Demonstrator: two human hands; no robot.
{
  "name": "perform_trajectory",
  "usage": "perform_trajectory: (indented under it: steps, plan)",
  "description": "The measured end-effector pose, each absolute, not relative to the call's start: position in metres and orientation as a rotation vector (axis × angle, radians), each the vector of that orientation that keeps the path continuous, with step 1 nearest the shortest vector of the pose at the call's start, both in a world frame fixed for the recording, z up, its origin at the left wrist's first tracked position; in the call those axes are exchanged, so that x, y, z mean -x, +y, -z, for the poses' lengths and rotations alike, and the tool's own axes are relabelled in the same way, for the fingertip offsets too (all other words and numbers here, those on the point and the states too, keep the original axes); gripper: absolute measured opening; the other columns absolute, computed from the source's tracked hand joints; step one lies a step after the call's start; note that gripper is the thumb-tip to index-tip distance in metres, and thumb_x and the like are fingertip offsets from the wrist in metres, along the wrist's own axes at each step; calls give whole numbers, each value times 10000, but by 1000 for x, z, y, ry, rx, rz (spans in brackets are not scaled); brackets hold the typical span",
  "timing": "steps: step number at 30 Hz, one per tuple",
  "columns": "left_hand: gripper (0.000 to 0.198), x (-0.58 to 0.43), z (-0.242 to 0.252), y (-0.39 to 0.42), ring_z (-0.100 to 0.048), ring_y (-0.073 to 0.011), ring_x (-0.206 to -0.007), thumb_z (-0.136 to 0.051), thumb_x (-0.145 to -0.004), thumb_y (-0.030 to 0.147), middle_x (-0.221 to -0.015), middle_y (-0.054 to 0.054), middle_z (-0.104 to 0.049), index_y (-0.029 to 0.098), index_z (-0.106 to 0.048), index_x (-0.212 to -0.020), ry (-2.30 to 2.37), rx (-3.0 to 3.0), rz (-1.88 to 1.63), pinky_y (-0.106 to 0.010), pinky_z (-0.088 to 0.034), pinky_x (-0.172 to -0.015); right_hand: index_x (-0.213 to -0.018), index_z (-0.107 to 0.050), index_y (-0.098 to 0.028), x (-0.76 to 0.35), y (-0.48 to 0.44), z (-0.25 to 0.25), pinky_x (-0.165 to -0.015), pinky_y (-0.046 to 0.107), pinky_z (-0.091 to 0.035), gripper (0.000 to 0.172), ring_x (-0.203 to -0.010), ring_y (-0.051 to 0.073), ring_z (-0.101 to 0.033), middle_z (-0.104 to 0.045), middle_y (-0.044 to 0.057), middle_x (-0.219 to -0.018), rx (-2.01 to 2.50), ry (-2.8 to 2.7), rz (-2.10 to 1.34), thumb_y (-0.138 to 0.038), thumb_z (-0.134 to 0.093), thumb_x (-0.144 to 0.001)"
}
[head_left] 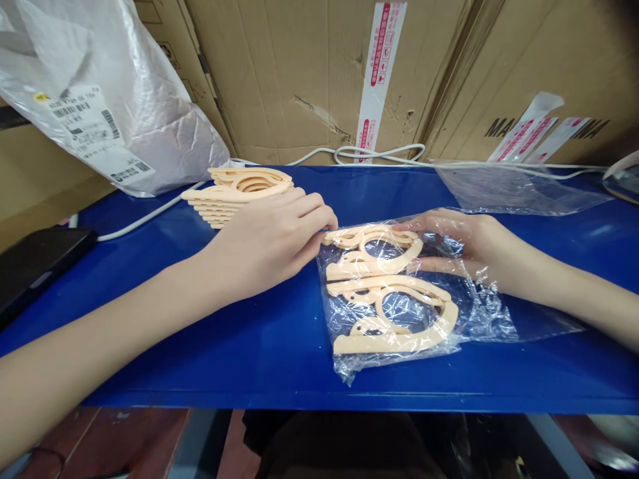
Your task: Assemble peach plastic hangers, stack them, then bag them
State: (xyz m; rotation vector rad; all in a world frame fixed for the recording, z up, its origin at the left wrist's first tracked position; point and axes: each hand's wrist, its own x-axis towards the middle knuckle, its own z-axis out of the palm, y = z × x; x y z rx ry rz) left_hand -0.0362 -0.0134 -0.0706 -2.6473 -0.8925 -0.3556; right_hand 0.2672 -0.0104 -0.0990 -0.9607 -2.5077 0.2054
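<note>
Two sets of beige folded plastic hangers (394, 342) lie one below the other inside a clear plastic bag (344, 369) on the blue table. My left hand (279, 236) is closed at the bag's upper left corner, by the tip of the upper hangers; its fingertips are partly hidden. My right hand (464, 243) reaches in from the right, its fingers seen through the film around the right end of the upper hangers. Behind my left hand stands a stack of several more folded hangers (214, 196), partly covered by it.
A white plastic parcel bag (150, 120) with labels stands at the back left. A black phone-like device (44, 266) lies at the left edge. A white cable (309, 154) runs along the cardboard boxes (289, 73). Another clear bag (519, 189) lies back right.
</note>
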Motion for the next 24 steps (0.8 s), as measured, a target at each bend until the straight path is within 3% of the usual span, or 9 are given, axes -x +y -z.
perform_trajectory:
  steps: [6,16,24]
  plan:
    - [255,40,62,-22,-555,-171,-722,-362,-960,252,-802,-23,-623,201,-574,-827,-830,2924,345,-320,-387,-636,-1270,-612,-256,-271,-9,97,-940,428,-519,459,-1128,254,-627,-672,60,-1244,959,-2549,-187,-477,-623,-869]
    - [227,43,66,-19,-576,-163,-758,-359,-935,211,-845,-13,-644,203,-577,-871,-817,2983,330,-307,-383,-644,-1238,-617,-224,-273,-9,93,-945,401,-519,429,-1128,242,-633,-668,71,-1258,959,-2599,-174,-472,-601,-887]
    - [212,47,52,-24,-594,-197,-857,-389,-919,219,-847,-13,-653,215,-593,-860,-1164,2505,622,-316,-407,-705,-1417,-454,-324,-283,-9,85,-942,400,-524,616,-1178,238,-601,-590,13,-1377,1061,-2719,-171,-558,-594,-864]
